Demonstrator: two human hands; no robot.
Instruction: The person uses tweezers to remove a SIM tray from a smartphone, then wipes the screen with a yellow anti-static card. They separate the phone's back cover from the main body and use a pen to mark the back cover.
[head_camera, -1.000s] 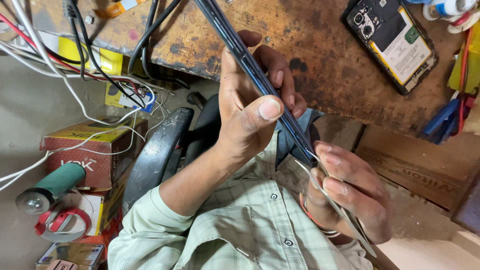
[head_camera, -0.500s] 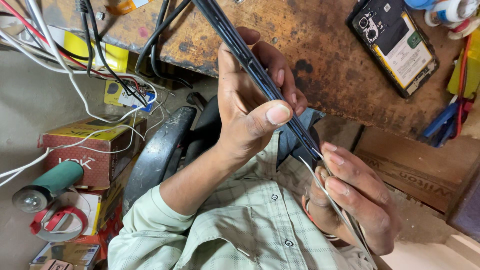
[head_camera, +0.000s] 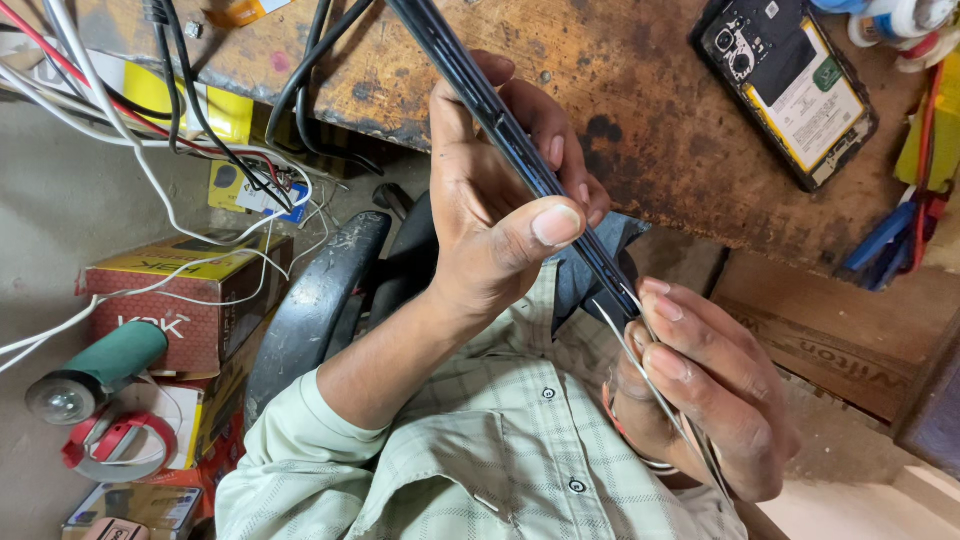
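Above our lap, our left hand (head_camera: 495, 215) clamps a dark phone (head_camera: 510, 150) edge-on, while our right hand (head_camera: 700, 400) pinches thin tweezers (head_camera: 650, 385) touching its lower end.

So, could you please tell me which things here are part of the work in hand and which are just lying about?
In hand:
- left hand gripping the dark phone edge-on
- right hand holding thin metal tweezers at the phone's lower end

Lying about:
- opened phone on the wooden bench
- cables
- red box
- green torch
- tape roll
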